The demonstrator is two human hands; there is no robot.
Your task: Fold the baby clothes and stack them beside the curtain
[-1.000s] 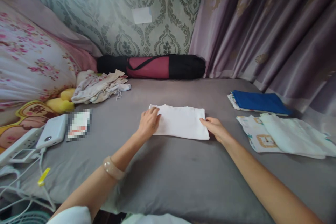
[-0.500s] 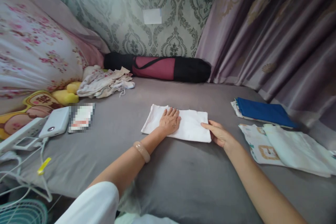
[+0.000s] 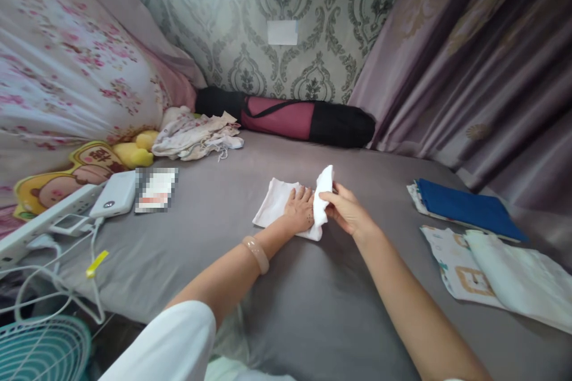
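The person's left hand (image 3: 299, 212) lies flat, palm down, with its fingers a little spread, on a white, rectangular piece of soft fabric (image 3: 271, 202). This fabric is on the smooth grey sheet (image 3: 357, 292), in front of the person. The right hand (image 3: 346, 205) pinches the right end of the fabric between thumb and fingers, and this end is raised, close beside the left hand. How the fingertips lie behind it, one cannot tell. On the left wrist there is a pale, round, smooth bangle (image 3: 257, 254). To the right, well apart from the hands, lies a flat, folded, dark-blue cloth (image 3: 467, 205); nearer to the person, a pale greenish-white folded cloth (image 3: 522, 271) lies partly over a white printed cloth (image 3: 451, 259). Farther back, along the patterned grey-green wall (image 3: 330, 53), rests a long black and dark-red bag (image 3: 279, 118).
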